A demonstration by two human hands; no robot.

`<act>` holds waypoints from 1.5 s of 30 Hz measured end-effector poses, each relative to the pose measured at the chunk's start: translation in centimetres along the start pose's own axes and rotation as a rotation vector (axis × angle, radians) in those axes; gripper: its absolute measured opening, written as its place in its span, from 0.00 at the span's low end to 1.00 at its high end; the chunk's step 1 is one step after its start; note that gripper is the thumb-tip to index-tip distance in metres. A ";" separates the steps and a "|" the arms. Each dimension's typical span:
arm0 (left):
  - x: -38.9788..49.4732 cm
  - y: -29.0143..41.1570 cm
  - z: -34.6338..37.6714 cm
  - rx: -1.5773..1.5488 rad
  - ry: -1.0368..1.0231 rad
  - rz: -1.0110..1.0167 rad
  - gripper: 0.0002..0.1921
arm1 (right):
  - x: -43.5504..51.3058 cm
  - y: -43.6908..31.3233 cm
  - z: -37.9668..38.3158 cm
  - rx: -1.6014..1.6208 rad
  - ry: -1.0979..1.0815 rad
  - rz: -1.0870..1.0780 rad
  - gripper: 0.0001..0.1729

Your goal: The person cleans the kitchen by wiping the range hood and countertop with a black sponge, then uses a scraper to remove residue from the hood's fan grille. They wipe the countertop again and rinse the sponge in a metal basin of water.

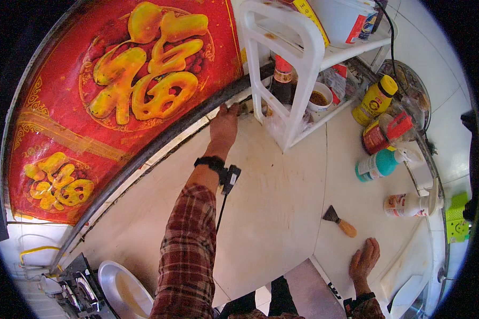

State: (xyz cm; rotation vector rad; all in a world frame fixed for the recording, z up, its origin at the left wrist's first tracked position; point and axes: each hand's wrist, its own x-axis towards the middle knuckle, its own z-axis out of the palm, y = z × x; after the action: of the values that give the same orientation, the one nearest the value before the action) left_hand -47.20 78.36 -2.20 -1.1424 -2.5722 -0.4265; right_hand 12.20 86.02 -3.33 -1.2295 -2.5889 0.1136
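My left hand (225, 124) reaches out to the back edge of the pale tiled counter (271, 215), close beside a leg of the white plastic shelf rack (312, 52). Its fingertips blur into the dark, stained strip below the window ledge, and I cannot tell whether they hold something. At the lower right, my right hand (364, 258) rests on the counter with nothing visible in it. Just beyond its fingers lies a scraper (340, 222) with a dark blade and a wooden handle. Faint brownish smears mark the counter's middle.
Along the right stand a yellow bottle (370, 104), a red-labelled container (377, 135), a teal spray bottle (377, 165) and a white pump bottle (407, 205). The rack bears a white bucket (341, 24) and a bowl of sauce (318, 98). A metal basin (123, 289) sits beside a gas stove (80, 289).
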 end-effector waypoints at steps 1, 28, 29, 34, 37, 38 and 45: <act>1.0 0.2 0.7 -0.018 -0.009 0.030 0.18 | 0.0 0.0 0.0 -0.010 -0.002 0.016 0.26; -3.1 -6.9 -2.4 -0.651 -0.657 0.047 0.12 | 0.2 -0.1 -0.6 0.015 0.048 -0.096 0.25; -3.8 -7.5 -3.0 -0.483 -0.493 0.035 0.13 | 0.3 -0.1 -0.6 0.016 0.057 -0.097 0.25; -6.3 -9.0 -2.0 -0.022 -0.128 0.005 0.19 | 0.2 0.0 -0.5 0.037 0.033 -0.065 0.25; -6.3 -7.9 -0.8 -0.099 -0.231 -0.112 0.17 | 0.1 0.0 -0.4 0.015 0.047 -0.061 0.26; -6.2 -7.1 -0.6 -0.106 -0.226 -0.067 0.16 | 0.1 0.1 -0.4 0.029 0.051 -0.057 0.26; -8.4 3.3 -0.4 -0.388 -0.371 0.076 0.17 | 0.2 -0.2 -0.7 0.044 0.046 -0.032 0.27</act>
State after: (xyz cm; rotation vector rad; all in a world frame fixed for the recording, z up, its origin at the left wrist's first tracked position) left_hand -39.27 74.76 -4.50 -1.5749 -2.8229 -0.7873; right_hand 12.15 85.99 -2.59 -1.1618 -2.5514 0.1333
